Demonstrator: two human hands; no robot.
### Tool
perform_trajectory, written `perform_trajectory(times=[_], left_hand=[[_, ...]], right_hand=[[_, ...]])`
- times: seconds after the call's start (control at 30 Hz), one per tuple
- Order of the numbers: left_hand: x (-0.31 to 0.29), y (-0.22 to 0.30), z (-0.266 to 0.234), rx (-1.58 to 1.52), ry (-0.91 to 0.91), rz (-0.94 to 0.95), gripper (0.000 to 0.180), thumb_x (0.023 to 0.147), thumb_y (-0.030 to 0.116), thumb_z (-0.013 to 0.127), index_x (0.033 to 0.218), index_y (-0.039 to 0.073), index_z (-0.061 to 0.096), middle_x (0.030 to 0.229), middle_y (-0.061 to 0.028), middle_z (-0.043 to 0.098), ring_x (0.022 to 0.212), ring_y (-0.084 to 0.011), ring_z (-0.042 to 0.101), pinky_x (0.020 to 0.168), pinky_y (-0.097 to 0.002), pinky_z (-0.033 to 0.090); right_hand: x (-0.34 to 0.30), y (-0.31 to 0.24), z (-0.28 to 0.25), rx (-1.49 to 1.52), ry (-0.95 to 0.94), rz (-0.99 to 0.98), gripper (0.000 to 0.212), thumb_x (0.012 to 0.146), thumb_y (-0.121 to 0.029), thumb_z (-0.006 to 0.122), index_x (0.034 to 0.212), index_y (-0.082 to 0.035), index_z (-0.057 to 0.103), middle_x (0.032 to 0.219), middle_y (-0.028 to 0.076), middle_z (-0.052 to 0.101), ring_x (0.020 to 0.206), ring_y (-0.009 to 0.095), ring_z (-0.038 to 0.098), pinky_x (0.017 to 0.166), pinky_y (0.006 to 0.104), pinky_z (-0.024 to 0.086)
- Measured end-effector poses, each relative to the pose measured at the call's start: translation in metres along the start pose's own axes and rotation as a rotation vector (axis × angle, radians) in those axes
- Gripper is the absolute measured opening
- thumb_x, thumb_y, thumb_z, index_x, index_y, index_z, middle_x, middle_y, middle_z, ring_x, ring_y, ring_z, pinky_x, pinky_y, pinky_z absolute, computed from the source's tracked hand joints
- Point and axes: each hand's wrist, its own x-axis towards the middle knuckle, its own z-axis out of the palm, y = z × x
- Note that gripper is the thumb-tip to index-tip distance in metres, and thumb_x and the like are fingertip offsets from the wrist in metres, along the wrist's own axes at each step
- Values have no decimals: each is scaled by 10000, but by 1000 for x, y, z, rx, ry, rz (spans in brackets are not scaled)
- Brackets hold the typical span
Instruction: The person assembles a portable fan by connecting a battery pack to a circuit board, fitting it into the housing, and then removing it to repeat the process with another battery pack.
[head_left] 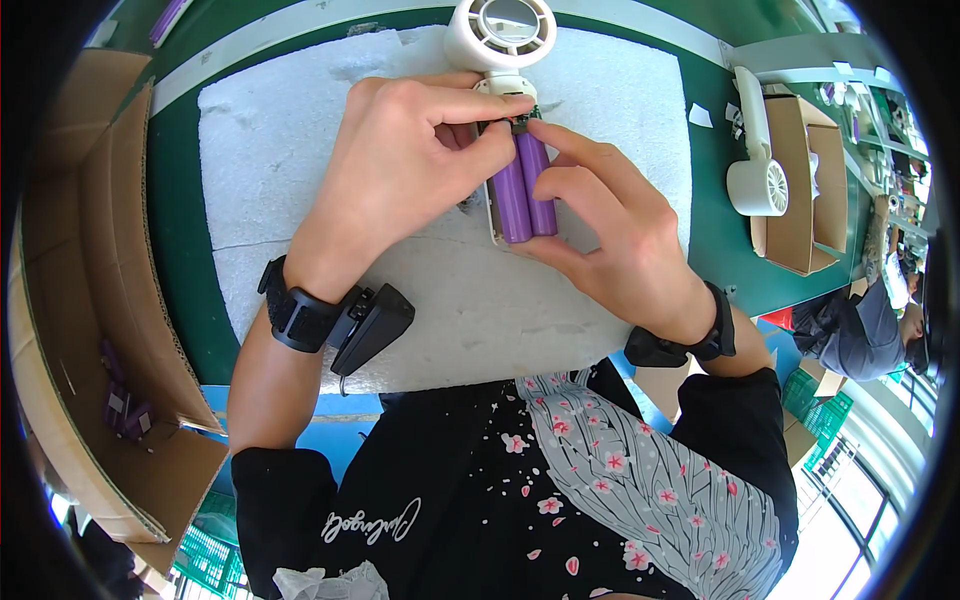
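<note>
While flower-printed dark clothing (610, 460) fills the space nearest me, a black band (310, 318) circles my left wrist and another (700, 345) my right. My right hand (620, 225) grips two purple cylindrical battery cells (512, 205) lengthwise, forefinger at their upper end and thumb at the lower. My left hand (405, 150) is bent over the small green circuit board (522, 122) at the top of the cells, thumb and forefinger close together; I cannot tell whether they pinch a wire. The cells lie side by side along the opened handle of a white handheld fan (500, 62), its round head pointing away from me on a white foam sheet (560, 330). To my left stands an open cardboard carton (70, 250) with purple battery packs (125, 410) inside. Farther right, another white fan (757, 188) leans on a smaller cardboard box (830, 190), and beyond sits a co-worker (865, 330) in dark clothing.
</note>
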Motion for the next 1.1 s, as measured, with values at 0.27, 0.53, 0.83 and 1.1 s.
perform_trajectory(times=[0.27, 0.53, 0.83, 1.1], left_hand=[[0, -2, -2, -17, -38, -26, 275, 805, 22, 629, 1060, 66, 724, 1078, -165, 699, 761, -98, 660, 685, -240, 546], [-1, -1, -3, -7, -37, -24, 287, 809, 19, 631, 1080, 61, 714, 1082, -158, 700, 777, -92, 653, 699, -246, 546], [1, -6, -7, -26, -113, -79, 296, 834, 8, 623, 1117, 54, 698, 1029, -120, 716, 800, -60, 615, 724, -237, 539], [0, -8, -6, -101, -143, -138, 291, 851, 7, 618, 1127, 56, 699, 870, -37, 701, 760, -30, 572, 695, -213, 513]], right_hand=[[2, 5, -3, -10, -4, -56, 431, 565, -36, 852, 934, -19, 631, 1264, 176, 586, 894, 280, 636, 748, 342, 558], [4, 7, -8, -30, -45, -87, 438, 562, -40, 856, 942, -21, 639, 1240, 169, 601, 881, 265, 641, 745, 331, 564], [6, 11, -7, 3, -27, -99, 410, 565, -34, 867, 817, -32, 544, 1220, 198, 604, 801, 230, 648, 691, 310, 575], [8, 18, -8, 108, -58, -84, 478, 563, -16, 869, 763, -55, 437, 1197, 198, 612, 797, 225, 630, 712, 316, 577]])
